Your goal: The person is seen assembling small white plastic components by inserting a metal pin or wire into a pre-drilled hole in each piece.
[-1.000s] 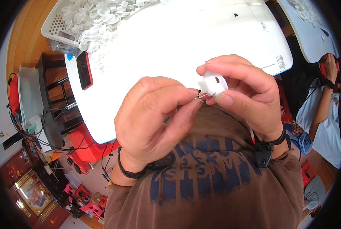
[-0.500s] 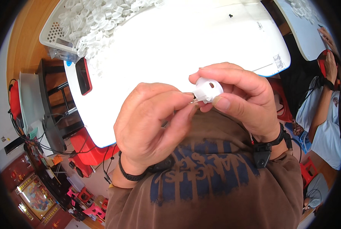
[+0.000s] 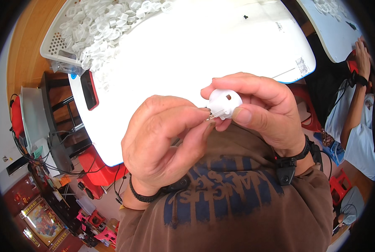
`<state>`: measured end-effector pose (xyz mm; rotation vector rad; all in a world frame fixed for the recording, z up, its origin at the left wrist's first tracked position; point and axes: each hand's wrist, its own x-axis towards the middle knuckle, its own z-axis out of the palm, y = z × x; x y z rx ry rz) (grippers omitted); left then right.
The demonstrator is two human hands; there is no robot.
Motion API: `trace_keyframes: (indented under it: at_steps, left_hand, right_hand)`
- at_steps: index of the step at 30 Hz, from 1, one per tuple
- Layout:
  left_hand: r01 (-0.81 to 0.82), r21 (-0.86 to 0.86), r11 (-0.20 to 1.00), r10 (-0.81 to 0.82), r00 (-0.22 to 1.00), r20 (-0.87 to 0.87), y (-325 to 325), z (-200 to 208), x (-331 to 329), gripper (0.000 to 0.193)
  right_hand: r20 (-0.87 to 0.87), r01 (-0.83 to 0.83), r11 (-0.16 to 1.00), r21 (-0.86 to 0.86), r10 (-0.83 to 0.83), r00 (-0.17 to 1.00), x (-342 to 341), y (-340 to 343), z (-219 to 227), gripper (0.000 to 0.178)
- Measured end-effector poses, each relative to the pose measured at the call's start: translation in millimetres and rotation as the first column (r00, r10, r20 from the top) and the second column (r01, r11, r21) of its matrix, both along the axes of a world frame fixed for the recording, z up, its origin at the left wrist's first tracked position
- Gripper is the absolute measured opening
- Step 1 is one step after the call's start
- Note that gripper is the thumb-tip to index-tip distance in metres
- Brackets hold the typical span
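Observation:
Between the thumb and fingers of my right hand [image 3: 263,111] is a white rounded plastic part [image 3: 225,102], with a small square hole in its side. My left hand [image 3: 166,138] pinches a thin, clear or metallic pin-like piece [image 3: 214,114] between thumb and forefinger. That piece lies against the lower left edge of the white part; whether it goes into the part I cannot tell. Both hands are held above the near edge of the white table [image 3: 175,54], close to my body.
A white perforated basket [image 3: 55,46] at the far left spills many white plastic parts [image 3: 107,31] onto the table. A dark phone-like object with a red edge [image 3: 89,90] lies at the left edge. A small black piece [image 3: 245,17] lies far right. Another person's arm [image 3: 355,101] rests by a second table.
The white part has moved slightly left and turned a little in my right hand. My left fingers have shifted slightly down and left, still pinching the thin piece.

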<state>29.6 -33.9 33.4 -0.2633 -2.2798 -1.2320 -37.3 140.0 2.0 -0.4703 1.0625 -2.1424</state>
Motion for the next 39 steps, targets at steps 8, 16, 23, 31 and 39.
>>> trace_keyframes:
  at_steps: [8,16,23,31,39]
  left_hand:
    - [0.023,-0.032,0.999,-0.024,0.999,-0.026,0.8,-0.2,-3.2,0.026]
    - [0.000,-0.030,1.000,0.000,1.000,0.004,3.5,0.0,-1.2,0.027]
    - [0.025,-0.064,0.998,-0.028,0.998,-0.051,4.1,-7.8,-1.7,0.026]
    - [0.006,0.095,0.995,-0.020,0.989,0.146,1.4,-4.7,0.0,0.024]
    - [0.088,-0.178,0.980,-0.067,0.990,0.120,2.1,1.6,2.1,0.019]
  right_hand:
    - [0.063,-0.018,1.000,-0.004,0.018,0.998,0.2,1.0,-0.9,0.044]
    - [-0.100,0.020,1.000,-0.010,-0.021,0.995,-1.0,3.7,-3.7,0.042]
    - [-0.466,0.126,0.983,0.132,-0.051,0.883,-2.7,7.3,-3.0,0.041]
    - [-0.429,0.145,0.976,0.164,-0.062,0.901,-7.5,11.8,2.3,0.042]
    - [-0.620,0.251,0.958,0.137,-0.115,0.776,-11.4,9.2,4.2,0.029]
